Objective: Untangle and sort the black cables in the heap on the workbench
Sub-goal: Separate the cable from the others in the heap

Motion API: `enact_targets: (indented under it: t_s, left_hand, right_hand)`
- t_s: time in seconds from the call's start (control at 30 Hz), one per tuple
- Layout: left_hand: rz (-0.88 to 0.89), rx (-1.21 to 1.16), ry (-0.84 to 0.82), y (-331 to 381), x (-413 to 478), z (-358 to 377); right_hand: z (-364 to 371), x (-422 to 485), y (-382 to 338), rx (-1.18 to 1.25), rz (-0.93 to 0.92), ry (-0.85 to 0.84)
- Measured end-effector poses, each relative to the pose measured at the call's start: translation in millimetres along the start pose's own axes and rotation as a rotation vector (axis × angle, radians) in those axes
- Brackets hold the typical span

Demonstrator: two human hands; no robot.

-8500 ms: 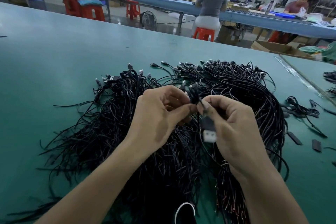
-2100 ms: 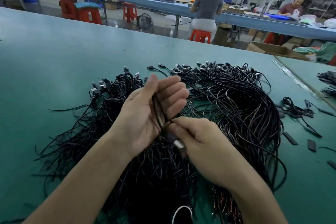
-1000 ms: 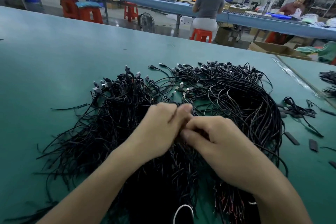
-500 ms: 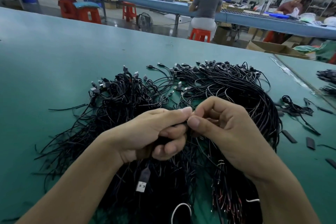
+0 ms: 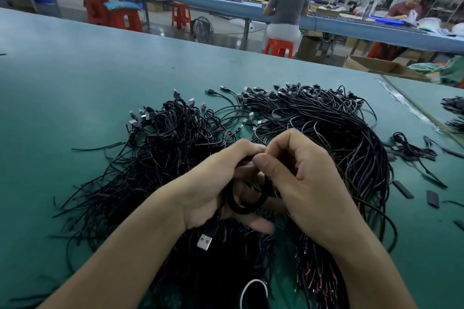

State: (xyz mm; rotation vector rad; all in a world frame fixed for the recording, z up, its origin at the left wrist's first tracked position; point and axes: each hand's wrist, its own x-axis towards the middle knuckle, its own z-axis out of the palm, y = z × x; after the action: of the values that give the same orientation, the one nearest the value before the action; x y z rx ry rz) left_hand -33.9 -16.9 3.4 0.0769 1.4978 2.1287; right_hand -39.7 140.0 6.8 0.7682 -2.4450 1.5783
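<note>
Head view: one black cable (image 5: 247, 204) is coiled over the near middle of the heap (image 5: 175, 148), fingers of left hand (image 5: 213, 190) and right hand (image 5: 303, 188) clamped on it, USB plug (image 5: 204, 242) dangling. Heap's left part lies tangled, right part roughly aligned on the counter (image 5: 75, 78); most sorting appears outstanding.

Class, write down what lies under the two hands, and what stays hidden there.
Under the left hand and right hand, which grip a looped cable, lies the heap of black cables; a silver USB plug hangs below the left hand. The workbench beneath is covered.
</note>
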Motion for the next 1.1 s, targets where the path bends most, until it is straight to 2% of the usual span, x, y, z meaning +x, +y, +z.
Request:
enact_targets:
  t_s: [0.1, 0.27, 0.4, 0.47, 0.57, 0.63, 0.8, 1.0, 1.1]
  left_hand:
    - [-0.011, 0.141, 0.044, -1.0, 2.5, -0.6]
    - [0.105, 0.321, 0.235, -5.3, 6.1, -7.9]
    - [0.205, 0.302, 0.446, -4.6, 8.8, -15.5]
    - [0.244, 0.239, 0.523, -2.8, 9.3, -16.3]
    - [0.277, 0.164, 0.596, -0.5, 10.9, -16.7]
    - [0.27, 0.142, 0.614, 1.0, 11.8, -17.1]
    - [0.274, 0.177, 0.604, 1.1, 10.3, -16.2]
    - [0.368, 0.158, 0.658, 1.2, 9.3, -16.6]
    - [0.4, 0.114, 0.664, 2.6, 9.5, -16.3]
  right_hand:
    - [0.1, -0.3, 0.5, -0.029, 0.005, 0.038]
    - [1.5, 2.1, 3.4, -0.097, 0.037, 0.162]
    - [-3.5, 2.2, 11.9, -0.099, 0.166, 0.257]
    - [-2.2, 0.5, 17.6, -0.214, 0.243, 0.156]
    - [9.8, -2.9, 24.9, -0.47, 0.345, -0.116]
    - [19.5, -4.4, 24.9, -0.532, 0.352, -0.208]
    - [37.1, -8.7, 21.4, -0.653, 0.257, -0.181]
    - [38.8, -8.5, 21.5, -0.689, 0.263, -0.175]
    - [26.0, -5.7, 16.6, -0.62, 0.311, -0.204]
